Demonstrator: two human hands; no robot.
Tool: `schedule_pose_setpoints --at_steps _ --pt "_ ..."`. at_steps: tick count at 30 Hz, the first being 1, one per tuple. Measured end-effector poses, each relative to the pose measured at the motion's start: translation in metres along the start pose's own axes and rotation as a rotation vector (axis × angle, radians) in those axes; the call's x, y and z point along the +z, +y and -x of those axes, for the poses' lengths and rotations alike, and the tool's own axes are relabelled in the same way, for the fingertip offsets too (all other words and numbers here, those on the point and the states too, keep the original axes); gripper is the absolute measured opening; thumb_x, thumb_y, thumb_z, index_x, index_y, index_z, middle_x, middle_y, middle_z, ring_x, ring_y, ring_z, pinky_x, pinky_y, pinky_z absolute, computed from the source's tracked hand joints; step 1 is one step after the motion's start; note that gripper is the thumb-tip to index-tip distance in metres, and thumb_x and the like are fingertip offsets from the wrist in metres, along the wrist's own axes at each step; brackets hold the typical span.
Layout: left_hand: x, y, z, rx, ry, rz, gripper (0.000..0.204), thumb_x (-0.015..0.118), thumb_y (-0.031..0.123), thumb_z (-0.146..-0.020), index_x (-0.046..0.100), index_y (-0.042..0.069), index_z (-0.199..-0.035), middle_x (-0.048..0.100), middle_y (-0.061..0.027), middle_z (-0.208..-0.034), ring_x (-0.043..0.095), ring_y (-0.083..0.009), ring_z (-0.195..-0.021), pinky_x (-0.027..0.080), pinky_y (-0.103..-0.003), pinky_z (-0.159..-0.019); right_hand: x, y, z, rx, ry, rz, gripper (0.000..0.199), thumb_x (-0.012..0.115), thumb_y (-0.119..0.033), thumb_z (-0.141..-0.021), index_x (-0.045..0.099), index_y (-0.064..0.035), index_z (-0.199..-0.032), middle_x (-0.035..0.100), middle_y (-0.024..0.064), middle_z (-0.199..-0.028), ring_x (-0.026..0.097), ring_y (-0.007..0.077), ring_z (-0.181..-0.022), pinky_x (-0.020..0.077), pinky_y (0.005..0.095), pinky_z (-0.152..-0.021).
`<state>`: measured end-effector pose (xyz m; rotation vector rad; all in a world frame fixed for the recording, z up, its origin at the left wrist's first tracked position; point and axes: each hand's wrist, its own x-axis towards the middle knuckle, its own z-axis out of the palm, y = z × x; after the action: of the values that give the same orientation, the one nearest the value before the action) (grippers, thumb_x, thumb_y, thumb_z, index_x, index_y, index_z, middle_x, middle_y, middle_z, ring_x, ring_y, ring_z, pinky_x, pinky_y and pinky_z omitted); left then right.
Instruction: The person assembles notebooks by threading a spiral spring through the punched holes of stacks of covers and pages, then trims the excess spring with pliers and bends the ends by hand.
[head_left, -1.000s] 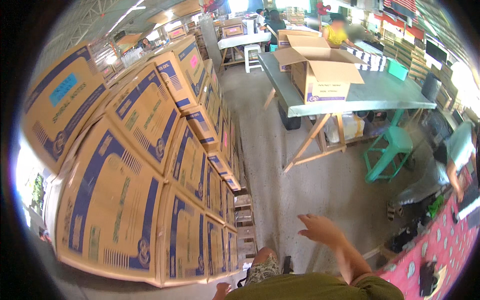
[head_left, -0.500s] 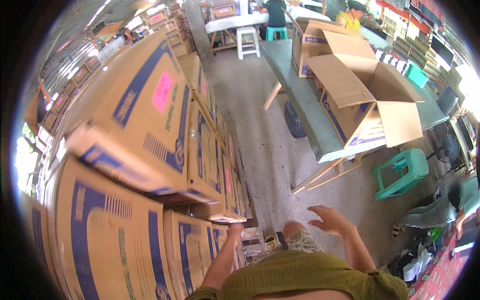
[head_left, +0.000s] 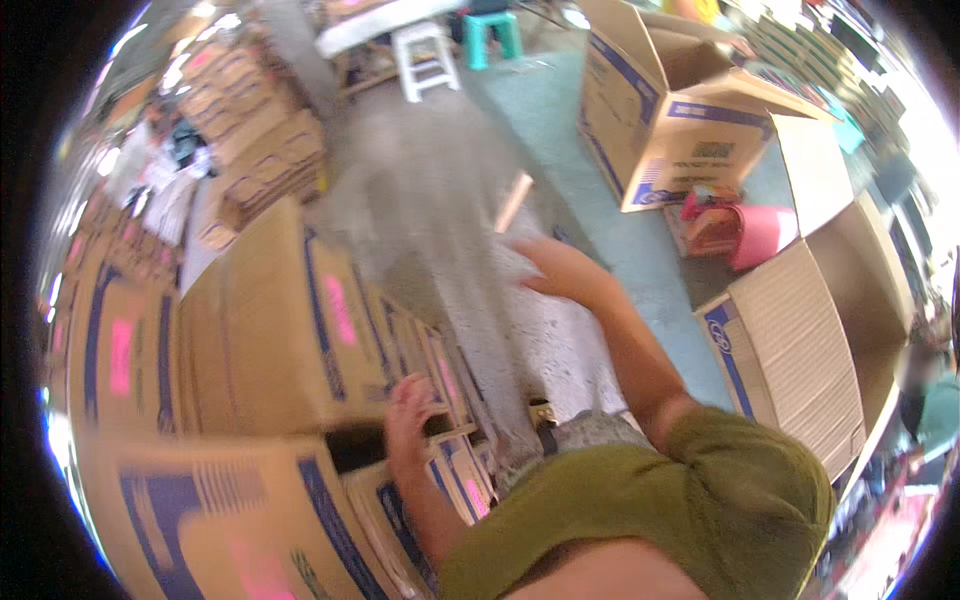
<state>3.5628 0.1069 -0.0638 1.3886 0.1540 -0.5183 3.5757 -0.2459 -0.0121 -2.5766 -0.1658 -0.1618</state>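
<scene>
My left hand is raised beside the stack of cardboard cartons on my left, fingers upright and slightly bent, holding nothing. It is close to a taped brown carton with blue bands and a pink label; whether it touches the carton I cannot tell. My right hand stretches forward over the aisle, blurred, with thumb and fingers apart and nothing in it. Below my left hand, a nearer carton fills the lower left. An open carton with its flaps out lies on the right.
A blue-green table runs along the right, bearing another open carton and a pink-and-red item. The grey concrete floor forms an aisle. White and green stools stand far ahead. A co-worker's arm shows behind the table.
My view has shifted and turned, bringing the table's cartons nearer. My right hand has swung forward over the aisle. My left hand has risen beside the stack.
</scene>
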Motion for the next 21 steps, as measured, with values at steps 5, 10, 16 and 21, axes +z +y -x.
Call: schedule_pose_setpoints --at_steps 5,10,16,21 --pt "0.015 0.061 -0.052 -0.006 0.182 -0.135 0.039 0.062 0.028 -0.086 0.051 0.01 -0.119 0.054 -0.0028 -0.114 0.051 -0.0161 -0.1 0.039 -0.03 -0.088 0.009 -0.091 -0.218 -0.429 -0.169 -0.142 0.051 0.067 -0.034 -0.078 0.055 -0.0036 -0.117 0.059 0.0199 -0.108 0.057 0.0359 -0.101 0.0471 0.0467 -0.083" --pt "0.056 0.127 -0.177 -0.026 -0.19 -0.172 0.037 0.061 0.023 -0.089 0.05 0.006 -0.119 0.054 -0.0035 -0.115 0.05 -0.0162 -0.102 0.037 -0.03 -0.092 0.069 -0.037 -0.321 -0.501 -0.617 -0.1 0.047 0.071 -0.029 -0.074 0.055 -0.0044 -0.11 0.058 0.0198 -0.105 0.058 0.0384 -0.098 0.0488 0.0466 -0.08" --pt "0.049 0.22 -0.391 0.036 0.074 -0.043 0.037 0.059 0.021 -0.091 0.051 0.006 -0.124 0.056 -0.0026 -0.114 0.052 -0.0137 -0.103 0.038 -0.027 -0.089 0.0 0.111 -0.454 -0.023 -0.611 0.057 0.046 0.067 -0.026 -0.077 0.053 -0.0038 -0.115 0.054 0.019 -0.115 0.053 0.0368 -0.108 0.0471 0.0442 -0.085" --pt "0.074 0.3 -0.536 -0.007 0.124 -0.222 0.035 0.059 0.021 -0.09 0.053 0.006 -0.121 0.058 -0.0011 -0.111 0.054 -0.0132 -0.098 0.039 -0.026 -0.084 -0.066 0.243 -0.487 0.384 -0.177 0.045 0.051 0.063 -0.026 -0.081 0.047 -0.0043 -0.124 0.051 0.0199 -0.121 0.052 0.0367 -0.109 0.0444 0.0442 -0.089"
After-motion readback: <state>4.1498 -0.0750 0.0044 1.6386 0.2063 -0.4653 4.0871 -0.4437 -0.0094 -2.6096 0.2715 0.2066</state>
